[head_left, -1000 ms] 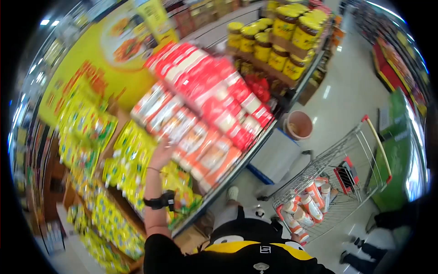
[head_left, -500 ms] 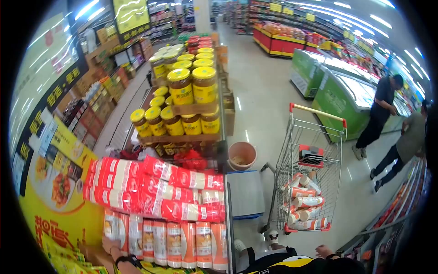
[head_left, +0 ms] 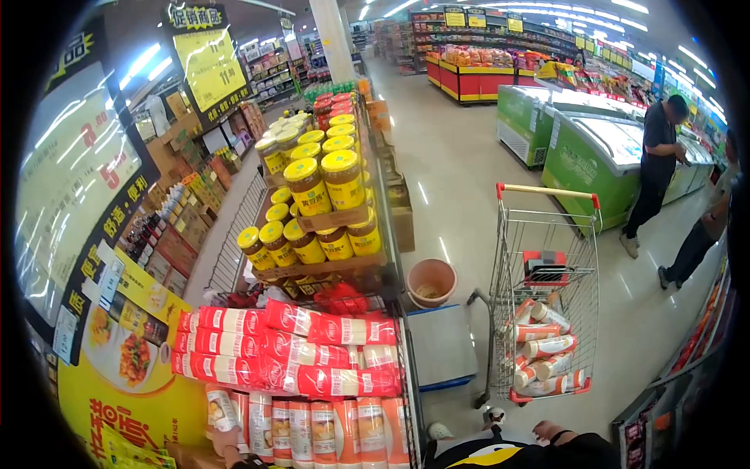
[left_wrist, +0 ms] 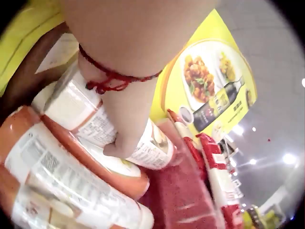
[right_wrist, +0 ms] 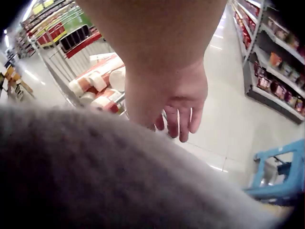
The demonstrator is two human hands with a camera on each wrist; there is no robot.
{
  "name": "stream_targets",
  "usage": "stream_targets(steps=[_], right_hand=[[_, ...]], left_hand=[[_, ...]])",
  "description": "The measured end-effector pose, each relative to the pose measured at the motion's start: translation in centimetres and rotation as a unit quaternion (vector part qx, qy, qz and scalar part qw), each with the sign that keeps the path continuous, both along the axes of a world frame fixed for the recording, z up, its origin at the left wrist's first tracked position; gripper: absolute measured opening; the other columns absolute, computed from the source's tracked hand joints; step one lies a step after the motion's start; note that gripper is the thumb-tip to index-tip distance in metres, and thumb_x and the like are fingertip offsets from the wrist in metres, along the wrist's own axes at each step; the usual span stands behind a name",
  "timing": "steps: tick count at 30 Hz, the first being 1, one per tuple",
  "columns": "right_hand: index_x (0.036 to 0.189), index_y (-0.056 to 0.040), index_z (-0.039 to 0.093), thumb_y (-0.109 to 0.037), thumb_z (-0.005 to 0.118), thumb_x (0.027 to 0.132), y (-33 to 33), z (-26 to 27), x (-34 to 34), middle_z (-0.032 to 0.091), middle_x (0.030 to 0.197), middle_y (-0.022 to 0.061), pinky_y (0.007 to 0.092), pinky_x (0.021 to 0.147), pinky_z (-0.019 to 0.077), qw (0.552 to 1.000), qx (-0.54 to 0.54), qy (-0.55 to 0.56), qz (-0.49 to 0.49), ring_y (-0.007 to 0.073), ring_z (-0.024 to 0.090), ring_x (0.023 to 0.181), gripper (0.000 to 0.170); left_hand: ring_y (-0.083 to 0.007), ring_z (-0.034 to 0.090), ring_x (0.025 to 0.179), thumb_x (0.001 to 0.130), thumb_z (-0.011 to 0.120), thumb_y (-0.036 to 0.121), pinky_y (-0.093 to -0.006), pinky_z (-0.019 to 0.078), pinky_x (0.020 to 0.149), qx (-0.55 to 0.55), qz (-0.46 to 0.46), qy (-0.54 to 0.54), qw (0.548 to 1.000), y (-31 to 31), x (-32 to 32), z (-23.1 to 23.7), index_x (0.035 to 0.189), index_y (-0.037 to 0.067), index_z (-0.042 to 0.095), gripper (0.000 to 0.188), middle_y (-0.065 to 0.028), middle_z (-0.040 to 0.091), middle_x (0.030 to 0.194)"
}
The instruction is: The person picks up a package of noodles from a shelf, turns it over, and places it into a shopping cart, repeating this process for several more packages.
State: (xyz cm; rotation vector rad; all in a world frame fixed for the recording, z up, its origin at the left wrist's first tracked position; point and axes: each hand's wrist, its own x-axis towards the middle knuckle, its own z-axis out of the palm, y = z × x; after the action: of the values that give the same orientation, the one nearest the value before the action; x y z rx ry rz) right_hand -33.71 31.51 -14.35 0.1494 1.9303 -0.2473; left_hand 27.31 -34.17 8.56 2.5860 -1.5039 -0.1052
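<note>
In the left wrist view, my left hand (left_wrist: 126, 126), with a red string bracelet at the wrist, grips a cylindrical white-and-orange noodle pack (left_wrist: 97, 125). The thumb lies across its printed side; the other fingers are hidden behind it. Seen from the head, this pack (head_left: 222, 409) is tilted at the left end of a row of similar noodle packs (head_left: 324, 434). Red-and-white noodle packs (head_left: 293, 344) lie stacked just beyond the row. My right hand (right_wrist: 178, 98) hangs beside my body with its fingers loose and nothing in them, near the shopping cart (head_left: 547, 234).
Several white-and-orange packs (head_left: 547, 348) lie in the cart. Yellow-lidded jars (head_left: 328, 184) stand in tiers beyond the noodles. A pink bucket (head_left: 431, 283) stands by the display's edge. Green freezers (head_left: 578, 164) line the aisle, with a person (head_left: 660, 164) beside them.
The view has swung from the yellow bags up toward the aisle. My left hand has gone to the leftmost orange noodle pack and now grips it, tilting it from the row.
</note>
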Motion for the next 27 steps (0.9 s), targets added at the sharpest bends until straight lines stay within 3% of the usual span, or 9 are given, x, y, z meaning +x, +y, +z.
stream_targets(steps=[2, 3, 5, 10, 19, 20, 21, 22, 27], right_hand=[[0.111, -0.0006, 0.060, -0.023, 0.059, 0.081, -2.1, -0.4, -1.2, 0.065, 0.095, 0.0113, 0.0339, 0.065, 0.0536, 0.998, -0.039, 0.047, -0.013, 0.0213, 0.066, 0.079, 0.037], [0.109, -0.0003, 0.061, -0.023, 0.061, 0.080, -2.4, -0.6, -2.1, 0.067, 0.088, 0.0111, 0.0338, 0.062, 0.0536, 0.995, -0.056, 0.075, -0.019, 0.0216, 0.066, 0.073, 0.037], [0.110, 0.0004, 0.061, -0.024, 0.061, 0.080, -3.0, -0.9, -3.6, 0.066, 0.088, 0.0121, 0.0340, 0.063, 0.0538, 0.994, -0.093, 0.062, 0.010, 0.0220, 0.067, 0.075, 0.038], [0.110, -0.0017, 0.061, -0.027, 0.062, 0.078, -4.1, -1.5, -5.7, 0.066, 0.095, 0.0113, 0.0335, 0.066, 0.0536, 0.985, -0.142, 0.081, 0.054, 0.0209, 0.067, 0.077, 0.041], [0.114, -0.0080, 0.059, -0.038, 0.053, 0.086, -8.5, 3.3, -10.7, 0.062, 0.104, 0.0204, 0.0425, 0.084, 0.0468, 0.840, -0.280, 0.101, 0.453, 0.0355, 0.060, 0.095, 0.041], [0.115, -0.0075, 0.057, -0.042, 0.049, 0.090, -11.3, 14.1, -9.6, 0.060, 0.106, 0.0206, 0.0428, 0.085, 0.0467, 0.833, -0.352, 0.112, 0.412, 0.0372, 0.059, 0.095, 0.044], [0.122, -0.0072, 0.051, -0.045, 0.048, 0.091, -11.7, 10.0, -11.0, 0.058, 0.109, 0.0211, 0.0433, 0.085, 0.0471, 0.745, -0.458, 0.188, 0.446, 0.0386, 0.059, 0.094, 0.049], [0.130, -0.0071, 0.043, -0.047, 0.049, 0.090, -14.2, 17.3, -10.9, 0.055, 0.114, 0.0227, 0.0431, 0.087, 0.0466, 0.777, -0.392, 0.137, 0.473, 0.0382, 0.058, 0.098, 0.057], [0.146, -0.0066, 0.017, -0.041, 0.053, 0.091, -18.2, 32.2, -11.4, 0.038, 0.134, 0.0176, 0.0362, 0.091, 0.0428, 0.626, -0.637, -0.062, 0.445, 0.0264, 0.053, 0.106, 0.074]], left_hand=[[-0.0338, 0.063, 0.092, 0.054, 0.075, 0.033, -0.0417, 0.0512, 0.077, 0.000, 0.027, 0.179, 0.984, -1.5, 2.4, -4.8, 0.130, 0.000, 0.043, 0.089, -0.0194, 0.063, 0.102], [-0.0310, 0.063, 0.091, 0.063, 0.070, 0.030, -0.0427, 0.0510, 0.076, -0.053, -0.003, 0.486, 0.872, 0.1, 1.3, -5.5, 0.122, -0.003, 0.050, 0.071, -0.0170, 0.062, 0.108], [-0.0249, 0.063, 0.090, 0.073, 0.067, 0.025, -0.0382, 0.0513, 0.076, 0.068, 0.071, 0.714, 0.693, 3.0, -1.8, -3.5, 0.123, -0.001, 0.050, 0.059, -0.0117, 0.063, 0.103], [-0.0237, 0.062, 0.091, 0.076, 0.066, 0.024, -0.0365, 0.0507, 0.076, 0.077, -0.012, 0.734, 0.675, 11.3, -14.2, 3.3, 0.125, -0.001, 0.048, 0.058, -0.0115, 0.062, 0.106], [-0.0215, 0.060, 0.093, 0.080, 0.064, 0.021, -0.0334, 0.0497, 0.078, 0.215, -0.230, 0.696, 0.645, 26.1, -32.2, 8.0, 0.128, -0.001, 0.044, 0.056, -0.0114, 0.060, 0.110], [-0.0213, 0.060, 0.093, 0.081, 0.063, 0.020, -0.0331, 0.0496, 0.078, 0.234, -0.248, 0.696, 0.632, 28.0, -34.2, 7.8, 0.129, -0.001, 0.044, 0.056, -0.0113, 0.059, 0.110], [-0.0211, 0.060, 0.094, 0.081, 0.063, 0.020, -0.0327, 0.0494, 0.078, 0.250, -0.267, 0.695, 0.619, 29.8, -36.3, 7.5, 0.129, -0.001, 0.043, 0.056, -0.0113, 0.059, 0.111], [-0.0208, 0.059, 0.094, 0.082, 0.063, 0.020, -0.0324, 0.0493, 0.078, 0.271, -0.284, 0.694, 0.604, 32.1, -38.4, 7.4, 0.130, -0.001, 0.043, 0.056, -0.0113, 0.059, 0.111], [-0.0196, 0.058, 0.095, 0.085, 0.062, 0.018, -0.0306, 0.0488, 0.079, 0.336, -0.315, 0.696, 0.550, 43.2, -46.4, 5.9, 0.131, -0.001, 0.041, 0.055, -0.0112, 0.058, 0.114]])
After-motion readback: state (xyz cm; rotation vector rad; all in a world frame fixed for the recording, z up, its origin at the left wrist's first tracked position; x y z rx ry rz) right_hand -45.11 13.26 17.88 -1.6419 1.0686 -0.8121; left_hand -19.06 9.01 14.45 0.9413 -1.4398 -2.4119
